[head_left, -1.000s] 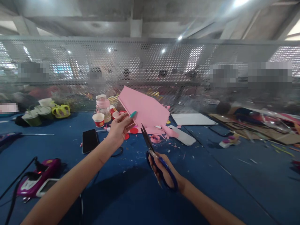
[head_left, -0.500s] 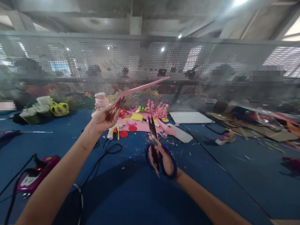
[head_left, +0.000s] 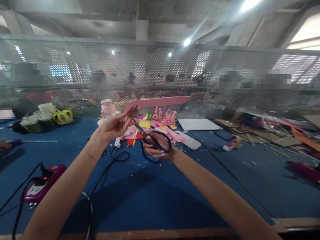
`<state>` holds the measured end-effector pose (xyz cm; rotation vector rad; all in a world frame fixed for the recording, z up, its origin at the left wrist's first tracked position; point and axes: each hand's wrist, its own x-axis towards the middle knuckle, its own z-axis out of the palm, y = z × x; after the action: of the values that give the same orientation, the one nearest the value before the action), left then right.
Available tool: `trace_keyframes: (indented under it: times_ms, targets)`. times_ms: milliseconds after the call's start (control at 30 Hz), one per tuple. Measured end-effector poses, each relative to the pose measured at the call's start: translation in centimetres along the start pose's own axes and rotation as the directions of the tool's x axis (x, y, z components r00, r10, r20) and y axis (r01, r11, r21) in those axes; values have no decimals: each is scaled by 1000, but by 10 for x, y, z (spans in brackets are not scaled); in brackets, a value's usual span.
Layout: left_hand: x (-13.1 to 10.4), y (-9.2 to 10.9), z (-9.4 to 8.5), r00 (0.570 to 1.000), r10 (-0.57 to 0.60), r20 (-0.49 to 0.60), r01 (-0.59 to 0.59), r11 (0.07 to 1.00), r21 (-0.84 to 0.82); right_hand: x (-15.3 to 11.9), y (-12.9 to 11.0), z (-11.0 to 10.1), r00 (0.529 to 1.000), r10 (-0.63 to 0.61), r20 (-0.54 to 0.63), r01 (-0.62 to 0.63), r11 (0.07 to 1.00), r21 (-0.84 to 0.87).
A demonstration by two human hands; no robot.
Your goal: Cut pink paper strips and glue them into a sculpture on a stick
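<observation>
Pinched in the fingers of my left hand [head_left: 116,126] is a long pink foam strip [head_left: 160,101], its free end stretching to the right above the table. My right hand [head_left: 157,144] has its fingers through the dark blue handles of a pair of scissors [head_left: 143,132]. The blades point up and left, close to the fingertips of my left hand. Behind the hands lie pink sheets, a yellow square [head_left: 144,124] and red round pieces [head_left: 131,142]. Small pink branched figures [head_left: 169,118] stand at the back.
A purple power device [head_left: 45,183] with black cables is at left, near green-and-white cups [head_left: 32,122]. A white board [head_left: 198,124] lies by the perforated screen [head_left: 150,73]. Cardboard and scraps [head_left: 272,130] cover the right. Another person's hand [head_left: 5,145] shows at far left.
My right hand has brought the scissors up and left toward my left hand, and the blades have swung leftward. The pink strip now hangs more level and shows its broad side.
</observation>
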<state>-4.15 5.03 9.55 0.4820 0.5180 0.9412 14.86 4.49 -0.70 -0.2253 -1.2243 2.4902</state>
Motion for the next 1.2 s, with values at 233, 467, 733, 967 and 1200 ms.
trace_keyframes:
  times_ms: [233,467,733,967,1200]
  targets:
    - [-1,4,-1,994,70,-86,-73,997,-26,-8,7,11,995,94,17,-93,994,-53]
    - [5,8,-6,998,52,-41,-56,993,-102,-16,29,27,994,-106,-14,107,990,90]
    - [9,7,-10,999,-36,-7,35,996,-80,23,-2,9,939,-294,-176,301,953,17]
    - [-9,11,4,990,131,-48,-132,991,-33,34,-19,-30,914,-303,-270,291,953,-85]
    - [2,2,3,902,424,-84,-409,900,153,-23,-13,-18,829,-313,-463,253,949,-189]
